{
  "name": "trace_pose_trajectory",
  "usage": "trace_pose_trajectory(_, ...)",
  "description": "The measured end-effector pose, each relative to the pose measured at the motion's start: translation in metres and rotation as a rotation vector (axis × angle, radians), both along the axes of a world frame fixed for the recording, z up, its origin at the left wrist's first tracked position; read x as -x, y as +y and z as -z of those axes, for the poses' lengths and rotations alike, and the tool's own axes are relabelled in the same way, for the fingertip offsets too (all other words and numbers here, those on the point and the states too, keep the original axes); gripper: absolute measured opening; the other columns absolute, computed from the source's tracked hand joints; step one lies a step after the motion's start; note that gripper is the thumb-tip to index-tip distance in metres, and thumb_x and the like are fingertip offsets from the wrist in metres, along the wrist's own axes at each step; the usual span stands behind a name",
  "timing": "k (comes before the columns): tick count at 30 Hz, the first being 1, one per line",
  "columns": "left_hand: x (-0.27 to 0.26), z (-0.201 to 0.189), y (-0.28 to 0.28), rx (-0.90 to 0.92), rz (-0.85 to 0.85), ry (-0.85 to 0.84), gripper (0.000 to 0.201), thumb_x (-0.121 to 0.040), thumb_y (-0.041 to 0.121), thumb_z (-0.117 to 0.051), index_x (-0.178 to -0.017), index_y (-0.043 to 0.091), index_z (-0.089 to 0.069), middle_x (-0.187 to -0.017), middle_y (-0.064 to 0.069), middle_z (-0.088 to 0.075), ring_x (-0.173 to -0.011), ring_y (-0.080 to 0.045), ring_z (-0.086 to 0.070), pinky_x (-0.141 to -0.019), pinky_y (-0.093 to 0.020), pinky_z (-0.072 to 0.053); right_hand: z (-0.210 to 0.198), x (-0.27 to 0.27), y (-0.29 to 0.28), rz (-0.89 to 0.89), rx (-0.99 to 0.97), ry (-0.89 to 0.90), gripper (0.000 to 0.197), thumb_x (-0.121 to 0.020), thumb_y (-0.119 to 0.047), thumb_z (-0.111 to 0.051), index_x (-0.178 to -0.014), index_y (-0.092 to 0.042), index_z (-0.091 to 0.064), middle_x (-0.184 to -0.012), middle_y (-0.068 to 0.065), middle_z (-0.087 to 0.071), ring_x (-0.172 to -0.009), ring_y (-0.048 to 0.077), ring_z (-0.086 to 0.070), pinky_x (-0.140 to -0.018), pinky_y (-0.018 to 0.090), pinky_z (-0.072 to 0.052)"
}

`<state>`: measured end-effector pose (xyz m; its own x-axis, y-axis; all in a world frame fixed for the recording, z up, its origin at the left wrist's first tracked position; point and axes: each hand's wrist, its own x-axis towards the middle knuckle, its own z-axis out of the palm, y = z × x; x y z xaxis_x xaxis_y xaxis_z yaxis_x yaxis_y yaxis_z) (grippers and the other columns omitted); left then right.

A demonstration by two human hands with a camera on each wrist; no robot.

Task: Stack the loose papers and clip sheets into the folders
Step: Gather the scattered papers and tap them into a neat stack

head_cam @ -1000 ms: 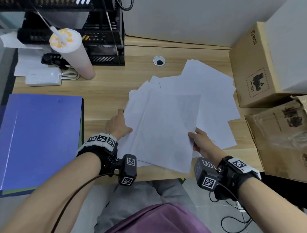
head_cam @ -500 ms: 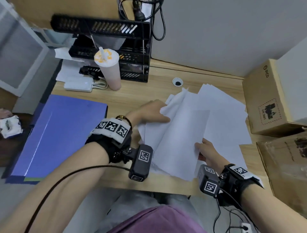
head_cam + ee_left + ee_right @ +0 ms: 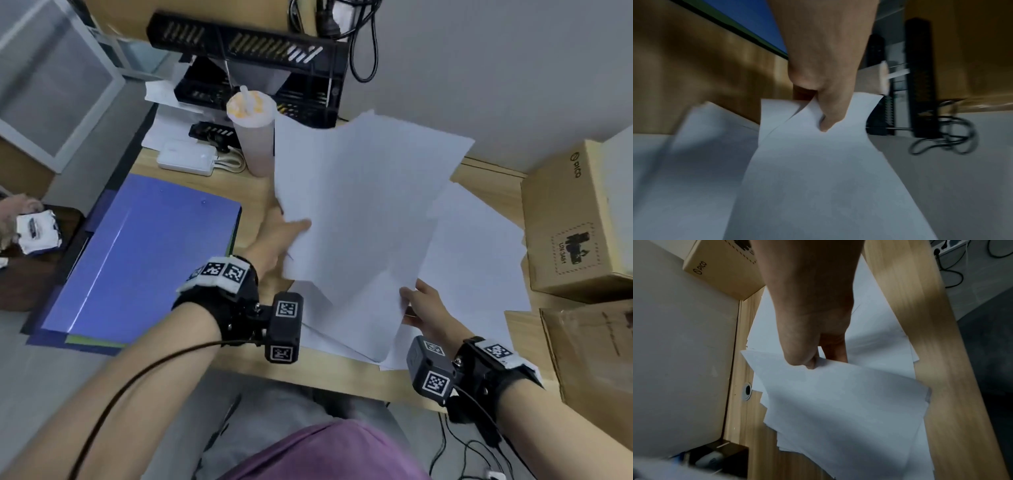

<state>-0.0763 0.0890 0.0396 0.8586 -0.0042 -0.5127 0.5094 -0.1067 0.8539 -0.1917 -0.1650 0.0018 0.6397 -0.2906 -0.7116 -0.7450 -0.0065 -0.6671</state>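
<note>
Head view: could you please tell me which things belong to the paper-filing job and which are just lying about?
Job:
lifted sheets, pinched by left hand and right hand
loose papers
blue folder

Lying about:
drink cup
cardboard box
white charger

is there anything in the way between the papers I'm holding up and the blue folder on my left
Nothing visible. The lifted sheets, held by left hand and right hand, have only bare desk between them and the closed blue folder.

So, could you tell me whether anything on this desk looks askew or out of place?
The held sheets, pinched by the left hand and right hand, are fanned with uneven edges rather than squared. More loose papers lie scattered on the desk, overhanging its near edge. The blue folder remains closed.
</note>
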Motion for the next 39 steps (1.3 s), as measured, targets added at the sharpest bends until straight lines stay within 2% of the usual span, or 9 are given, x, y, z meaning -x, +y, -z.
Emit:
trace_pose_trajectory(5, 0.041, 0.068, 0.012, -0.1, 0.34, 0.213, 0.056, -0.087, 0.006, -0.065, -0.139, 0.011, -0.046, -0.135, -0.006, -0.056, -0.115, -0.022, -0.056, -0.095, -0.031, -0.045, 0.003, 0.0, -0.01, 0.012, 0.02, 0.059, 0.026, -0.087, 0.0, -0.04, -0.099, -0.01, -0.061, -0.084, 0.009, -0.065, -0.07, 0.026, -0.06, -0.059, 0.028, -0.053)
trace_pose_trajectory(10, 0.04, 0.068, 0.011, -0.077, 0.508, 0.255, 0.053, -0.091, 0.01, -0.063, -0.141, 0.01, -0.045, -0.137, -0.005, -0.055, -0.121, -0.021, -0.053, -0.096, -0.027, -0.041, 0.009, -0.009, -0.01, 0.014, 0.062, 0.1, 0.02, -0.086, 0.003, -0.039, -0.075, -0.011, -0.049, -0.066, 0.007, -0.054, -0.054, 0.021, -0.052, -0.05, 0.025, -0.045)
trace_pose_trajectory(15, 0.034, 0.067, 0.008, -0.056, 0.77, 0.321, 0.063, -0.083, 0.023, -0.075, -0.139, 0.018, -0.047, -0.134, 0.005, -0.057, -0.122, -0.016, -0.053, -0.1, -0.029, -0.042, 0.02, -0.012, -0.012, 0.03, 0.089, 0.086, 0.026, -0.091, -0.002, -0.037, -0.099, -0.013, -0.059, -0.082, 0.008, -0.061, -0.068, 0.023, -0.058, -0.059, 0.028, -0.05)
trace_pose_trajectory(21, 0.021, 0.074, 0.001, -0.058, 0.362, 0.182, 0.042, -0.091, 0.023, -0.066, -0.131, 0.017, -0.055, -0.121, 0.004, -0.063, -0.1, -0.01, -0.061, -0.075, -0.019, -0.047, 0.024, -0.011, -0.022, 0.016, 0.114, 0.083, 0.026, -0.093, -0.003, -0.036, -0.09, -0.016, -0.058, -0.075, 0.005, -0.059, -0.063, 0.021, -0.055, -0.059, 0.027, -0.044)
trace_pose_trajectory(23, 0.017, 0.078, -0.003, -0.131, 0.263, 0.104, 0.04, -0.095, 0.017, -0.057, -0.134, 0.017, -0.05, -0.125, 0.004, -0.06, -0.106, -0.013, -0.058, -0.08, -0.023, -0.046, 0.025, -0.01, -0.027, 0.006, 0.118, 0.092, 0.024, -0.094, -0.004, -0.037, -0.085, -0.016, -0.055, -0.07, 0.004, -0.055, -0.058, 0.019, -0.051, -0.055, 0.025, -0.04)
trace_pose_trajectory(26, 0.012, 0.079, -0.012, -0.193, 0.323, 0.117, 0.043, -0.095, 0.014, -0.045, -0.138, 0.021, -0.042, -0.128, 0.007, -0.054, -0.114, -0.015, -0.053, -0.089, -0.028, -0.043, 0.027, -0.01, -0.034, -0.016, 0.096, 0.111, 0.018, -0.094, -0.006, -0.038, -0.092, -0.013, -0.054, -0.072, 0.005, -0.053, -0.059, 0.019, -0.051, -0.056, 0.026, -0.041)
trace_pose_trajectory(32, 0.013, 0.081, -0.034, -0.183, 0.488, 0.193, 0.046, -0.095, 0.015, -0.032, -0.138, 0.026, -0.042, -0.13, 0.009, -0.053, -0.111, -0.016, -0.054, -0.081, -0.026, -0.046, 0.017, -0.017, -0.036, -0.074, 0.029, 0.135, 0.025, -0.098, -0.007, -0.038, -0.102, -0.018, -0.06, -0.083, 0.003, -0.065, -0.069, 0.018, -0.061, -0.059, 0.026, -0.05)
trace_pose_trajectory(35, 0.012, 0.087, -0.038, -0.132, 0.446, 0.216, 0.044, -0.094, 0.036, -0.04, -0.137, 0.026, -0.044, -0.131, 0.007, -0.056, -0.113, -0.016, -0.056, -0.095, -0.034, -0.047, 0.015, -0.022, -0.038, -0.096, 0.039, 0.148, 0.023, -0.098, -0.009, -0.039, -0.102, -0.016, -0.061, -0.085, 0.004, -0.065, -0.071, 0.018, -0.061, -0.061, 0.026, -0.05)
trace_pose_trajectory(39, 0.009, 0.093, -0.038, -0.181, 0.406, 0.111, 0.039, -0.091, 0.021, -0.06, -0.13, 0.018, -0.053, -0.122, 0.004, -0.062, -0.108, -0.017, -0.06, -0.091, -0.03, -0.048, 0.017, -0.03, -0.037, -0.112, 0.026, 0.168, 0.019, -0.098, -0.012, -0.041, -0.093, -0.016, -0.058, -0.083, 0.004, -0.063, -0.072, 0.019, -0.06, -0.065, 0.028, -0.05)
